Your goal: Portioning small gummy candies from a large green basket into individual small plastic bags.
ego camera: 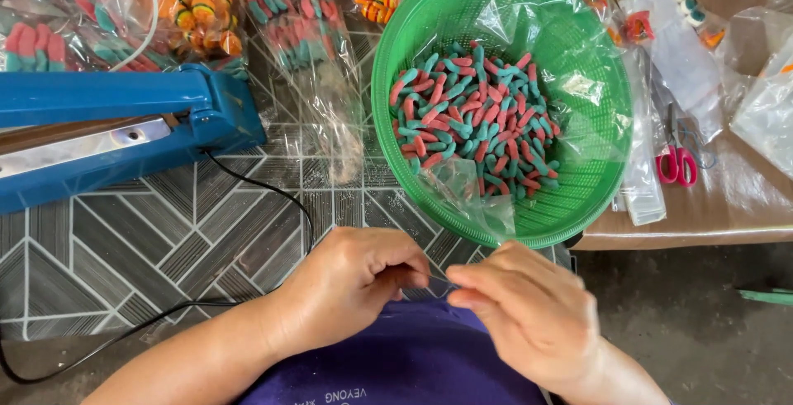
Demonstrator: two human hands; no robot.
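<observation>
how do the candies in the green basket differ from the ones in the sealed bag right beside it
The candies in the green basket lie loose on an open plastic sheet; the bagged candies are packed inside clear plastic. The basket's pile is a big jumbled heap; the bag's lot is smaller and more lined up. Both are red-and-teal worm shapes.

A basket (396,136) of candy (475,116) lies beyond both hands; a sealer (107,128) sits left of it, scissors (677,161) to its right.
</observation>
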